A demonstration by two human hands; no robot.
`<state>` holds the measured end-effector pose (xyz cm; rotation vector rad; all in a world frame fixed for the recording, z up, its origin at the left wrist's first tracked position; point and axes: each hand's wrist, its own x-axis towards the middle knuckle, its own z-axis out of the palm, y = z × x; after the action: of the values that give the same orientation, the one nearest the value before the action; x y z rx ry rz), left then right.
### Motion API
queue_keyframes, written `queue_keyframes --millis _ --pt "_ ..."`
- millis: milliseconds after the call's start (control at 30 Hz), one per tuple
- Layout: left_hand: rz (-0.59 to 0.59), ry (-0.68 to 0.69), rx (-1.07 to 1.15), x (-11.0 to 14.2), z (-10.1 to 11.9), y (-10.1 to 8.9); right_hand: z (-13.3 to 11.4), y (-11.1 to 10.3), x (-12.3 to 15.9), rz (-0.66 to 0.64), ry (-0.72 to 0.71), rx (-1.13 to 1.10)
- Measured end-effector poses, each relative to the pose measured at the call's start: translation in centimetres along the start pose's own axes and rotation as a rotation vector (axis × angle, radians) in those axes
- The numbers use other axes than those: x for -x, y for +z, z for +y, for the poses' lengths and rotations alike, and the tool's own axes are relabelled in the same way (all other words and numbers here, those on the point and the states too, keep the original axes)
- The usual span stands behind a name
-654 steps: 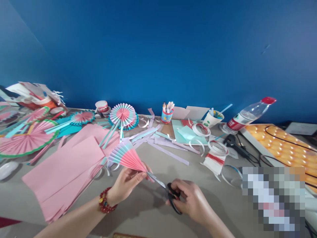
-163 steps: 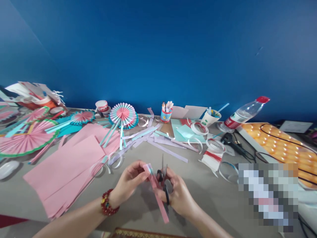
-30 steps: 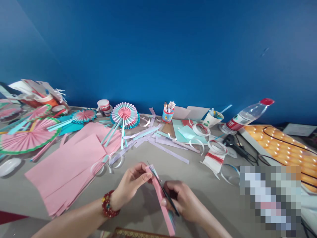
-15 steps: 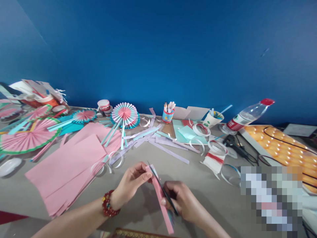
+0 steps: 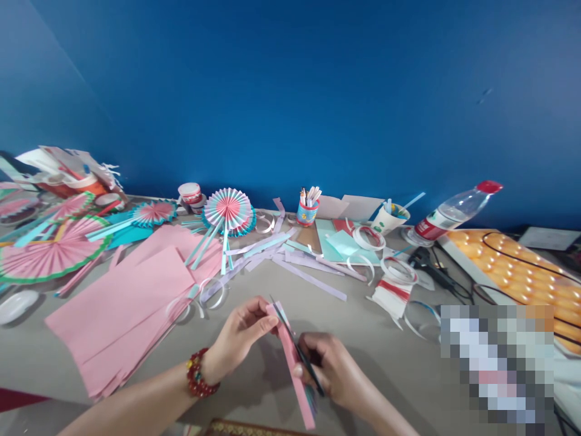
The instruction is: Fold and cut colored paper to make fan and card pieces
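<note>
My left hand (image 5: 249,327), with a red bead bracelet (image 5: 200,372) on its wrist, pinches the upper end of a narrow folded pink paper strip (image 5: 297,390). Bluish layers show along the strip's right edge. My right hand (image 5: 329,366) is closed around dark scissors (image 5: 308,363). The blades slant up and left along the strip, their tips close to my left fingers. Whether the blades are parted is too small to tell. My right thumb lies against the strip's lower half. Both hands are above the grey table (image 5: 363,418).
Pink paper sheets (image 5: 122,297) lie left, with pleated paper fans (image 5: 229,209) behind them. Lilac strips (image 5: 308,275) are scattered ahead. Farther back stand a pen cup (image 5: 307,212), a paper cup (image 5: 389,218) and a plastic bottle (image 5: 447,215). A hot-glue gun (image 5: 426,266) lies right.
My right hand and the scissors have shifted very slightly left and down along the strip. The strip's lower end has swung slightly left. My left hand's pinch is unchanged.
</note>
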<state>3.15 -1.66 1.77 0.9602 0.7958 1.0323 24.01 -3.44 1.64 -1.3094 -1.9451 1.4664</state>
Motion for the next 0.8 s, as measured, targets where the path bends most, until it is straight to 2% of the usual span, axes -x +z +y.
queue_keyframes --millis 800 --pt "-0.018 -0.020 -0.016 -0.1 -0.4 -0.5 1.2 1.4 0.0 0.096 -0.065 0.004"
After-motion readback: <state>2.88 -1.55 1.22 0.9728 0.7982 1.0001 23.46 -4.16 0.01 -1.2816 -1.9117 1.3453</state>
